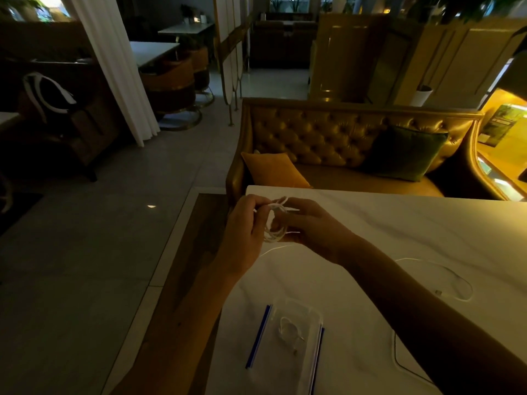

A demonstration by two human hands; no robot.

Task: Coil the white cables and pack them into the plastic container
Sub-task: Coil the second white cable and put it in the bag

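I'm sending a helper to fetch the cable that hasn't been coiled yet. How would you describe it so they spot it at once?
Start at the white marble table. On its right side, beyond the person's right forearm, a thin loose white cable lies in an open curve with a small plug at its end. Unlike the coil held between the left hand and right hand, or the one in the plastic container, it lies unwound and untouched.

Your desk (413, 238) is white marble with faint grey veining, and the cable coil (274, 223) at centre frame is white. The clear plastic container (288, 343) at lower centre has blue edge strips; the tufted sofa (328, 138) behind is golden, with mustard and dark green cushions.
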